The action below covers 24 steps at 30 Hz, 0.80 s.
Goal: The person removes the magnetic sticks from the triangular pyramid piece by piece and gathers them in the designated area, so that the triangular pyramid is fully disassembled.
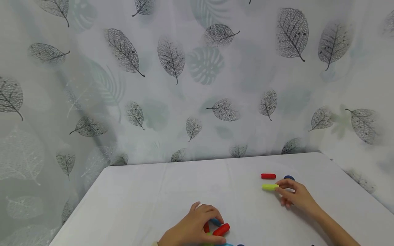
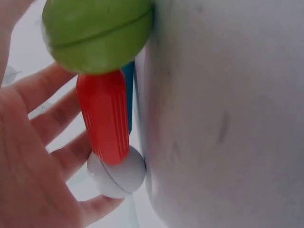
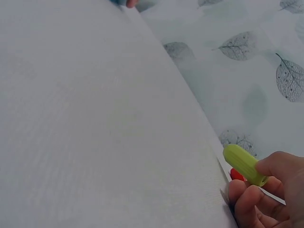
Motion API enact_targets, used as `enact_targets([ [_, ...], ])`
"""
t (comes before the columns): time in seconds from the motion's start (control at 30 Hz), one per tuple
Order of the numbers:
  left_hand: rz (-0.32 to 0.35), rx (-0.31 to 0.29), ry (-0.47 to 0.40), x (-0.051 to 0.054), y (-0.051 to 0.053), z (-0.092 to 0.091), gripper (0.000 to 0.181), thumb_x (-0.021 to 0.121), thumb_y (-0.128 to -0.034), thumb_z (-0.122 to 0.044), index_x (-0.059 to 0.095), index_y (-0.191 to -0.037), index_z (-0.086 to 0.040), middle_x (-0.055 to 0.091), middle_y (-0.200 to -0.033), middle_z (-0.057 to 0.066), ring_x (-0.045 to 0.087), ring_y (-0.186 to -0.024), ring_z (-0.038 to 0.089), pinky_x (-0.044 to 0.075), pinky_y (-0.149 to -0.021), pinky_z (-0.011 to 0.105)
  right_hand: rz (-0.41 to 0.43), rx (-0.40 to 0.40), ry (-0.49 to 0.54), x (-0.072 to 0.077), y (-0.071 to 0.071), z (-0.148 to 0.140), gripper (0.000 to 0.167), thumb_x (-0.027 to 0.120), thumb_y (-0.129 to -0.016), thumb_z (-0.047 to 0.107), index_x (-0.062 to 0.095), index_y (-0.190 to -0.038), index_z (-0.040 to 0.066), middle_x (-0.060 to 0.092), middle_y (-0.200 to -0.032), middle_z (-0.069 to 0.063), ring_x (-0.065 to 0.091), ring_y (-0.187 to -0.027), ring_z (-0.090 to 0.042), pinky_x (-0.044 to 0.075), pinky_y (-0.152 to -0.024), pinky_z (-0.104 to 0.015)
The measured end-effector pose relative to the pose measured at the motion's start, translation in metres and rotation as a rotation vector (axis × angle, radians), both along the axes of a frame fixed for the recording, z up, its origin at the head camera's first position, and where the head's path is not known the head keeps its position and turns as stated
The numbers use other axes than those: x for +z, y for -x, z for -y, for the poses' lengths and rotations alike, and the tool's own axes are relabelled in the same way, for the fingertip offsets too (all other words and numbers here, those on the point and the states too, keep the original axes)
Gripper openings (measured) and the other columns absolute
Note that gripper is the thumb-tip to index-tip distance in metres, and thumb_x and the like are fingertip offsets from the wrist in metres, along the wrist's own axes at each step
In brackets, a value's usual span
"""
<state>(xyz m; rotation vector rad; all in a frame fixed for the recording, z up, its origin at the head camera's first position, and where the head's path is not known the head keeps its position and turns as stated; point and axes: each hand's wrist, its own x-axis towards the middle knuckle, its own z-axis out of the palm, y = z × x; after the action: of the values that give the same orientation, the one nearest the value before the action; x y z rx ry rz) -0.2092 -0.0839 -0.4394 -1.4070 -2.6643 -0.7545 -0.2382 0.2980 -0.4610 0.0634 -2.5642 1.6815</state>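
Observation:
My left hand (image 1: 195, 223) curls over a cluster of toy building rods and balls at the table's front. In the left wrist view, a ribbed red rod (image 2: 105, 118) stands between a green ball (image 2: 97, 33) and a white ball (image 2: 116, 173), with fingers against the far side. Part of a blue rod (image 2: 128, 92) shows behind. Another red rod (image 1: 221, 229) lies by the thumb in the head view. Farther right, my right hand (image 1: 295, 196) pinches a yellow-green rod (image 1: 269, 187) by one end between thumb and fingers.
Beyond the right hand lie a loose red rod (image 1: 268, 176) and a dark blue ball (image 1: 289, 177). A white cloth covers the table (image 1: 184, 184). Behind it hangs a leaf-patterned curtain (image 1: 172, 102). At the bottom edge another dark blue piece (image 1: 240, 245) is cut off.

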Motion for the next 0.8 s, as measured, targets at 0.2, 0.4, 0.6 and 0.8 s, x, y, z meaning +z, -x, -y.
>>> enact_targets([
  [0.2,0.033,-0.030,0.006,-0.001,0.001,0.004,0.033,0.069,-0.0853,-0.054,0.062,-0.108,-0.031,0.055,-0.114,-0.023,0.047,-0.111,-0.003,0.033,-0.100,0.060,-0.004,-0.061,-0.049,-0.003,0.001,0.003,0.036,0.066,-0.094,0.017,0.055,-0.119,-0.005,0.060,-0.097,-0.013,0.061,-0.054,-0.020,0.051,-0.048,-0.030],
  [0.4,0.012,-0.046,0.016,-0.002,0.002,0.006,0.035,0.070,-0.0845,-0.053,0.061,-0.109,-0.029,0.054,-0.116,-0.022,0.047,-0.112,-0.003,0.033,-0.100,0.060,0.008,-0.089,-0.087,-0.004,0.003,0.006,0.038,0.065,-0.094,0.019,0.054,-0.122,-0.003,0.059,-0.109,-0.020,0.059,-0.052,-0.021,0.051,-0.047,-0.030],
  [0.6,0.009,-0.050,0.026,-0.001,0.002,0.006,0.034,0.070,-0.0850,-0.053,0.062,-0.108,-0.029,0.054,-0.116,-0.022,0.048,-0.110,-0.005,0.033,-0.100,0.062,-0.002,-0.090,-0.129,-0.003,0.003,0.009,0.041,0.065,-0.094,0.021,0.052,-0.127,-0.001,0.058,-0.116,-0.022,0.056,-0.049,-0.021,0.049,-0.046,-0.030],
  [0.8,0.023,-0.056,0.038,0.000,0.003,0.007,0.036,0.070,-0.0850,-0.052,0.061,-0.110,-0.028,0.054,-0.116,-0.021,0.048,-0.112,-0.003,0.032,-0.100,0.062,0.010,-0.098,-0.167,-0.001,0.004,0.014,0.044,0.067,-0.092,0.019,0.053,-0.131,0.002,0.062,-0.070,-0.011,0.052,-0.044,-0.019,0.047,-0.044,-0.028],
])
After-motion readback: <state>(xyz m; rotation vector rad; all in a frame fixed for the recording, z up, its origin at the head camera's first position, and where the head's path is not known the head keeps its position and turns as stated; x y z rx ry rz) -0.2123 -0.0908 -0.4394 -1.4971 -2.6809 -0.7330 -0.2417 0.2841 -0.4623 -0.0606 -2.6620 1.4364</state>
